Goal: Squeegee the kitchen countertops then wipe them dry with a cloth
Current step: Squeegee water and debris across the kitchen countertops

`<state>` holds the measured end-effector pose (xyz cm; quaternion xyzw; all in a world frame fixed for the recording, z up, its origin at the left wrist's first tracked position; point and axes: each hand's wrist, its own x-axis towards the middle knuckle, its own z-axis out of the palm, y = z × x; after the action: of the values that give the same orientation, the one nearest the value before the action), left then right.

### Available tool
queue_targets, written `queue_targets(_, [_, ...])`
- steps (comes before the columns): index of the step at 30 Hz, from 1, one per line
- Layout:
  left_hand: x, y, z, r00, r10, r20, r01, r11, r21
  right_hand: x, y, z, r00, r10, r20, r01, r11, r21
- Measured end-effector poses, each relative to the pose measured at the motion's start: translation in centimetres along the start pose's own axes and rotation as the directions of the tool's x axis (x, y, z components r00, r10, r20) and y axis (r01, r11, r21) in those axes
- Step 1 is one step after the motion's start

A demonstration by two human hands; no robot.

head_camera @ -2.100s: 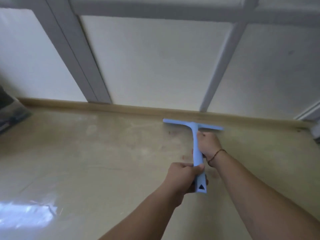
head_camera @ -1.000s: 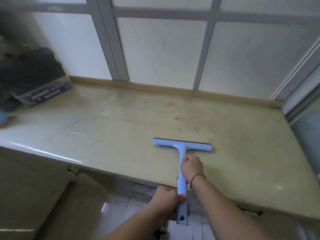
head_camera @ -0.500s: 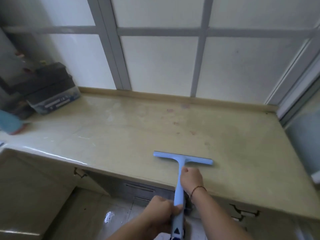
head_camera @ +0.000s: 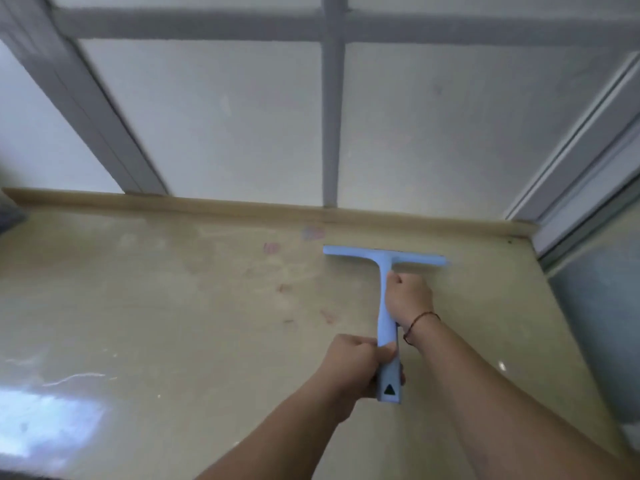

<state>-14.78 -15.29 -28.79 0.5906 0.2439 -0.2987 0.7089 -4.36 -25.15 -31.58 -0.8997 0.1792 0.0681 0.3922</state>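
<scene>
on the lower end of the handle, the left hand (head_camera: 356, 367) curls tight around the light blue squeegee (head_camera: 387, 306), and just ahead of it the right hand (head_camera: 408, 297) grips the handle under the crossbar. beyond the right hand's knuckles the blade lies across the beige countertop (head_camera: 173, 306), near the raised back edge (head_camera: 207, 205) beneath the grey-framed window (head_camera: 330, 116).

Two bare forearms reach in from the lower edge, with no sleeves visible on either. The left hand (head_camera: 356, 367) wears nothing: no ring, watch or band shows on it or on its wrist. Just behind the right hand (head_camera: 408, 297), a thin dark cord bracelet (head_camera: 420, 323) with small reddish-brown beads circles the wrist, sitting loosely and slanting across it.
</scene>
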Motion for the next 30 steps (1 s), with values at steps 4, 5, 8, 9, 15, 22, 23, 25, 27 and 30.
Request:
queue_targets(4, [4.3, 3.1, 0.6, 1.000, -0.009, -0.004, 0.009, 1.000, -0.010, 5.3, -1.0, -0.1, 1.000, -0.001, 0.019, 0.002, 1.000, -0.020])
queue_targets(5, [5.2, 3.6, 0.7, 1.000, -0.010, -0.011, 0.010, 1.000, -0.014, 6.3, -1.3, 0.0, 1.000, -0.005, 0.024, 0.006, 1.000, -0.021])
queue_targets(8, [7.0, 4.3, 1.2, 1.000, -0.019, -0.021, 0.019, 1.000, -0.013, 8.1, -1.2, 0.2, 1.000, -0.008, 0.023, 0.008, 1.000, -0.030])
queue_targets(9, [7.4, 4.4, 1.4, 0.999, -0.028, -0.018, 0.027, 0.999, -0.018, 8.4, -1.1, 0.2, 1.000, -0.006, 0.021, 0.007, 0.999, -0.032])
queue_targets(15, [6.9, 2.7, 2.2, 0.998, -0.053, -0.039, 0.050, 0.997, -0.060, 7.7, -0.3, 0.1, 0.997, 0.016, 0.072, -0.015, 1.000, -0.016])
queue_targets(22, [1.0, -3.8, 2.5, 0.995, -0.077, -0.067, 0.074, 0.996, -0.048, -0.3, 2.6, -0.1, 0.994, 0.024, 0.110, -0.019, 0.999, -0.045])
queue_targets(23, [-0.2, -5.2, 2.5, 0.994, -0.085, -0.072, 0.082, 0.996, -0.043, -2.1, 3.3, -0.1, 0.993, 0.013, 0.117, -0.006, 0.998, -0.063])
queue_targets(25, [-2.9, -8.1, 2.6, 0.992, -0.102, -0.076, 0.099, 0.994, -0.049, -5.8, 4.7, -0.2, 0.991, -0.003, 0.133, 0.017, 0.995, -0.100])
queue_targets(27, [-5.8, -11.0, 2.8, 0.991, -0.116, -0.069, 0.112, 0.992, -0.061, -9.6, 6.1, -0.5, 0.988, -0.007, 0.157, 0.027, 0.991, -0.127])
queue_targets(30, [-9.9, -15.0, 2.9, 0.990, -0.123, -0.061, 0.120, 0.991, -0.058, -15.1, 8.3, -0.6, 0.984, -0.016, 0.179, 0.040, 0.990, -0.135])
